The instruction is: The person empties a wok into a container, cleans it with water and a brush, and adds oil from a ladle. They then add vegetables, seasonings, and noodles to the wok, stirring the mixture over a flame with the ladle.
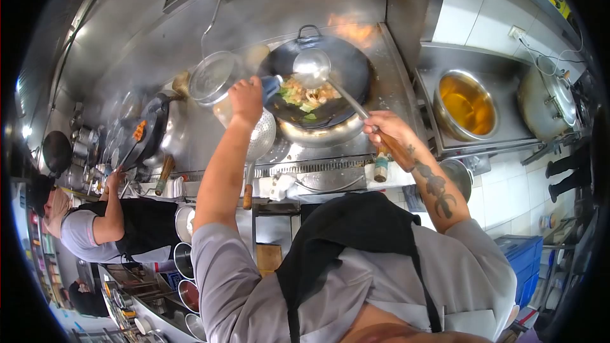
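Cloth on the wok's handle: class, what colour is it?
Blue; the cloth shows best in the head view, at the left hand.

Wok (348, 67): blackened metal, matt, its handle wrapped in blue cloth (272, 84); ladle (311, 63): polished steel bowl, glossy, on a steel shaft ending in a brown wooden grip. Perforated skimmer (262, 136): dull grey metal with a wooden handle; range top (387, 57): brushed stainless steel, smeared; stockpot (445, 128): bright, smooth steel. Wall tiles (492, 22): white, glossy; apron (349, 235): black matt cloth.
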`<state>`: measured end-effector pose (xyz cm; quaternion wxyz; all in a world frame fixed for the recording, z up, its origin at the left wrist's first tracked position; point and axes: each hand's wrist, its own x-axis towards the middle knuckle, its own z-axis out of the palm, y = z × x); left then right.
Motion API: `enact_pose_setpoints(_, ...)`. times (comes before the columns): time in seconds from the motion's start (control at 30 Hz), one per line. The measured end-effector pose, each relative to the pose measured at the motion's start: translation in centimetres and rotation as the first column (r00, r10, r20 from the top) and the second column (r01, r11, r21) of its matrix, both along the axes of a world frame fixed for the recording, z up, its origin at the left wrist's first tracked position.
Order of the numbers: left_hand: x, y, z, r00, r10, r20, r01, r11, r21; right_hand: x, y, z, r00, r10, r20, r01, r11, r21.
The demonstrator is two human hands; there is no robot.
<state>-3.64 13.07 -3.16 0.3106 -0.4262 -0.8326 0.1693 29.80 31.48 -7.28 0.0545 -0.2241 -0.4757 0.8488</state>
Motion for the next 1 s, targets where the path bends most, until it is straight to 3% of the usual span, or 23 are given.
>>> enact_pose_setpoints(0.23, 0.0, 2.1, 0.0, 0.997, 0.011, 0.072, -0.009, 1.000, -0.019, -0.8, 1.0, 0.0, 1.000, 0.005, 0.015, -0.007, 0.990, 0.139)
enact_pose_setpoints(0.47, 1.0, 2.5, -0.5, 0.986, 0.086, 0.145, -0.092, 0.995, 0.031, -2.1, 2.1, -0.3, 0.991, 0.009, 0.133, -0.067, 0.898, 0.436)
enact_pose_setpoints(0.57, 3.2, 2.0, 0.7, 0.917, 0.136, 0.376, -0.195, 0.973, 0.121, -2.8, 2.6, -0.5, 0.989, 0.046, 0.143, -0.121, 0.813, 0.570)
enact_pose_setpoints(0.6, 3.2, 1.5, 0.3, 0.880, 0.084, 0.468, -0.218, 0.946, 0.241, -3.0, 3.2, -1.3, 0.991, 0.076, 0.107, -0.125, 0.788, 0.602)
enact_pose_setpoints(0.63, 3.1, 0.9, -0.2, 0.837, 0.019, 0.547, -0.252, 0.900, 0.355, -3.2, 3.8, -2.2, 0.991, 0.108, 0.074, -0.130, 0.763, 0.633)
enact_pose_setpoints(0.7, 2.9, -0.8, -1.8, 0.773, -0.183, 0.607, -0.295, 0.743, 0.600, -3.6, 4.7, -5.0, 0.998, 0.006, -0.059, 0.052, 0.381, 0.923)
enact_pose_setpoints(0.73, 2.8, -2.1, -2.6, 0.760, -0.304, 0.574, -0.297, 0.624, 0.723, -3.5, 4.8, -5.6, 0.989, -0.011, -0.146, 0.146, 0.150, 0.978)
enact_pose_setpoints(0.77, 2.9, -3.4, -3.6, 0.750, -0.414, 0.515, -0.299, 0.483, 0.823, -3.0, 5.2, -6.1, 0.998, -0.048, -0.043, 0.050, 0.149, 0.988)
enact_pose_setpoints(0.8, 5.2, -4.9, -2.1, 0.668, -0.504, 0.547, -0.431, 0.337, 0.837, -2.3, 5.2, -5.5, 0.995, -0.083, 0.062, -0.049, 0.151, 0.987)
enact_pose_setpoints(0.9, 6.3, -12.6, -3.2, 0.785, -0.430, 0.446, -0.417, 0.165, 0.894, -1.2, 6.5, -4.1, 0.889, -0.220, 0.402, -0.397, 0.067, 0.915)
enact_pose_setpoints(1.0, 6.9, -19.9, -3.9, 0.872, -0.304, 0.384, -0.384, 0.064, 0.921, 0.4, 9.3, -6.1, 0.973, -0.108, 0.205, -0.207, -0.002, 0.978)
